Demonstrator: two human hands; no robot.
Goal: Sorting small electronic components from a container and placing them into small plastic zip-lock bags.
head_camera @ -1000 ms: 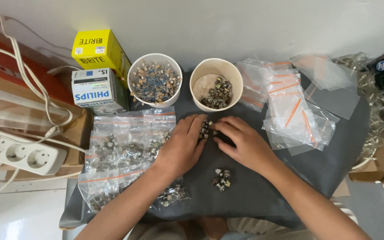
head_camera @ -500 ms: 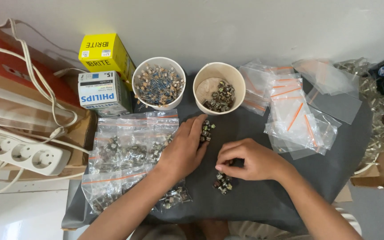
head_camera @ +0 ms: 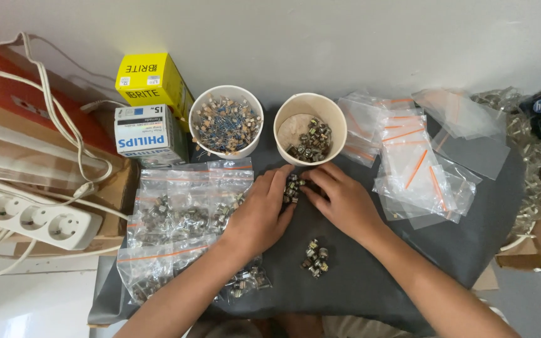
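Note:
My left hand (head_camera: 259, 216) and my right hand (head_camera: 340, 201) meet over a small heap of metal parts (head_camera: 292, 186) on the dark grey mat (head_camera: 370, 281), fingertips of both touching the heap. Just behind it stands a cream paper cup (head_camera: 335, 119) holding the same kind of parts. Another little pile of parts (head_camera: 315, 257) lies on the mat nearer to me. A white cup (head_camera: 203, 106) to the left is full of small blue and tan components.
Filled zip bags (head_camera: 183, 213) with orange stripes lie at my left; empty zip bags (head_camera: 417, 163) lie at the right. A yellow box (head_camera: 151, 78) and a white box (head_camera: 148, 134) stand at the back left. A white power strip (head_camera: 29, 219) and cables sit far left.
My right hand has gone from the near pile back up to the heap below the cream cup. My left hand stayed at the heap. The view shifted slightly.

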